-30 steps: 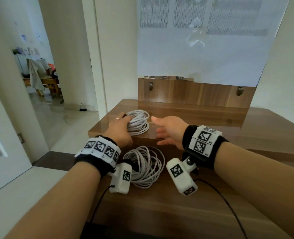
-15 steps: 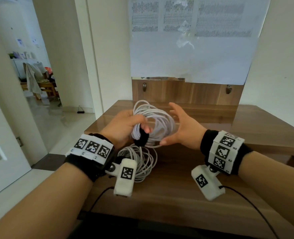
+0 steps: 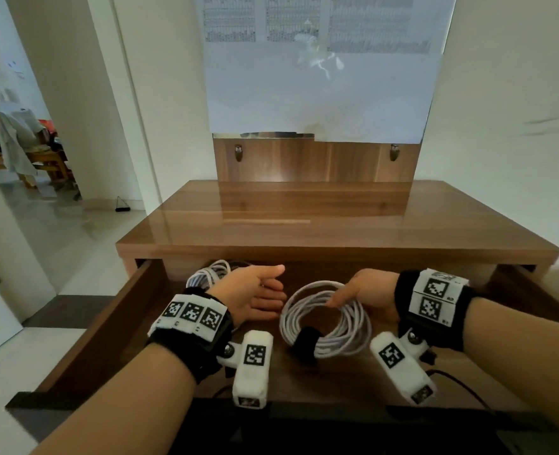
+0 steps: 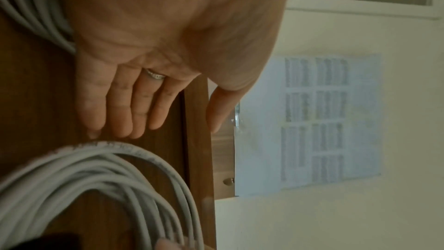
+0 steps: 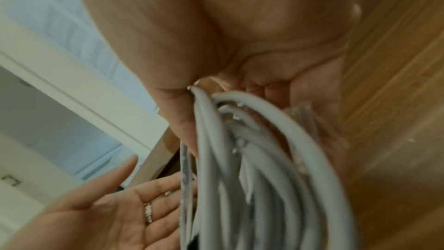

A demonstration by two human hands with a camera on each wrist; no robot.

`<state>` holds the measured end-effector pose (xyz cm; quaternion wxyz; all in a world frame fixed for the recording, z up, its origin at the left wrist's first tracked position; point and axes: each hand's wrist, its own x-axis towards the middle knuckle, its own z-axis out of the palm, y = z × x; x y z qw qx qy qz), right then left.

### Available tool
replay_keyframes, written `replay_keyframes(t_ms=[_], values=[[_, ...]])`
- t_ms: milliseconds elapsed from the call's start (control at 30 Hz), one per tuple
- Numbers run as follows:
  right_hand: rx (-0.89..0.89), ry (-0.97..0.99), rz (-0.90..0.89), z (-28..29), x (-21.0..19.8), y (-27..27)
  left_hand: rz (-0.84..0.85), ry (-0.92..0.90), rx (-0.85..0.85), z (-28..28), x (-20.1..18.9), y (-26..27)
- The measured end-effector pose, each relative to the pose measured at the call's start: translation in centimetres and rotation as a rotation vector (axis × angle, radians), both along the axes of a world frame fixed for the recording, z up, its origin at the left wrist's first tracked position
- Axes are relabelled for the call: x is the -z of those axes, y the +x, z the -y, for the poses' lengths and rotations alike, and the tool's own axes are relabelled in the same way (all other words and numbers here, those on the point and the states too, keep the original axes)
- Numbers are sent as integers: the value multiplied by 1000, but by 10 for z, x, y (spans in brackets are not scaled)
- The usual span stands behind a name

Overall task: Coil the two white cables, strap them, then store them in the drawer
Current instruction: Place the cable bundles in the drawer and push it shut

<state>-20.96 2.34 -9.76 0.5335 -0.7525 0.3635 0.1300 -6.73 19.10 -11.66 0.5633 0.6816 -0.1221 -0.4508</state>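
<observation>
The wooden drawer (image 3: 107, 326) stands pulled out below the desk top. One coiled white cable (image 3: 209, 273) lies at its back left, partly hidden behind my left wrist. The second coiled white cable (image 3: 353, 326) (image 5: 240, 149) (image 4: 100, 174), bound with a black strap (image 3: 306, 343), is inside the drawer near the middle. My right hand (image 3: 338, 298) pinches its upper rim between thumb and fingers. My left hand (image 3: 271, 287) (image 4: 125, 113) (image 5: 108, 208) hovers just left of that coil, palm turned toward it, fingers straight, holding nothing.
The desk top (image 3: 337, 224) lies bare behind the drawer, with a wooden back panel (image 3: 314, 162) and a paper-covered mirror above it. The drawer's right wall (image 3: 527, 290) is close to my right wrist. An open doorway is at the left.
The strapped coil came down from above the desk top into the drawer. It passed from my left hand to my right, and my left hand let go and opened.
</observation>
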Motion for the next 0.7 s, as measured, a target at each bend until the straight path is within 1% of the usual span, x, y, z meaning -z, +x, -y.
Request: replay_keyframes(t_ms=[67, 167, 200, 267, 333, 367, 433, 500, 567, 700], values=[[18, -8, -34, 1, 3, 8, -32, -14, -26, 2, 2, 4], [28, -18, -24, 20, 21, 31, -17, -52, -61, 3, 3, 4], [29, -27, -31, 20, 22, 35, -14, -64, -66, 3, 4, 4], [64, -99, -18, 12, 9, 31, 2, -75, -82, 2, 5, 6], [111, -122, -26, 5, -2, 23, 32, -94, -101, 1, 6, 9], [118, -88, -51, 10, 1, 20, 41, -108, -107, 2, 6, 11], [143, 55, -82, 12, 2, 14, 51, -129, -103, 3, 5, 10], [161, 175, -44, 8, 5, 14, 70, -140, -98, 6, 5, 8], [185, 179, -4, 4, 8, 19, 91, -147, -120, 8, 4, 6], [156, 94, 28, -4, -5, 10, 80, -179, -166, 1, -1, 3]])
